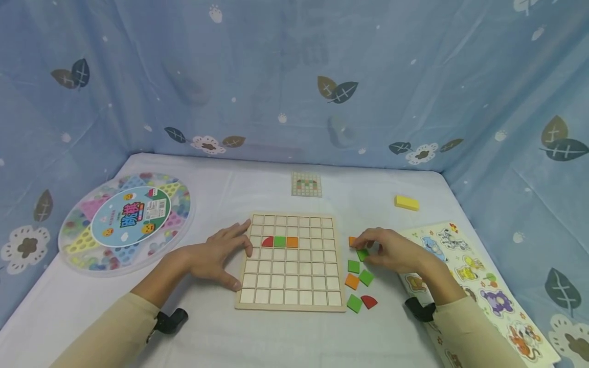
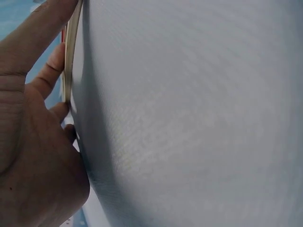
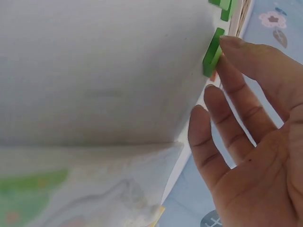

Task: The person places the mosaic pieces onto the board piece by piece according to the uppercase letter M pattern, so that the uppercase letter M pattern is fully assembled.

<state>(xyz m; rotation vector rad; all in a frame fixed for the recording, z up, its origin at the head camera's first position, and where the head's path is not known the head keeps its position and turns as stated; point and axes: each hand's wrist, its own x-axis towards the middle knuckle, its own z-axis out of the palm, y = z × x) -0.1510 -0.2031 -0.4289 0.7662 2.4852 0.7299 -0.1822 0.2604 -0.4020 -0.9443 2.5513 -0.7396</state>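
A wooden grid board (image 1: pixel 294 268) lies on the white table. In its third row sit a red quarter-circle tile (image 1: pixel 268 242), a green square tile (image 1: pixel 279 242) and an orange square tile (image 1: pixel 292 242). My left hand (image 1: pixel 209 255) rests at the board's left edge, thumb and fingers spread; the left wrist view shows its fingertips along the board's side (image 2: pixel 72 52). Right of the board, my right hand (image 1: pixel 391 250) pinches a green square tile (image 3: pixel 213 54) between thumb and index finger, its other fingers loosely bent. An orange tile (image 1: pixel 352 242) lies partly under that hand.
Several loose tiles, such as a red quarter-circle (image 1: pixel 369 301), lie near the board's right edge. Behind stand a small pattern card (image 1: pixel 306 184) and a yellow block (image 1: pixel 407 203). A round Chinese checkers set (image 1: pixel 129 222) is at left, an animal sticker sheet (image 1: pixel 497 301) at right.
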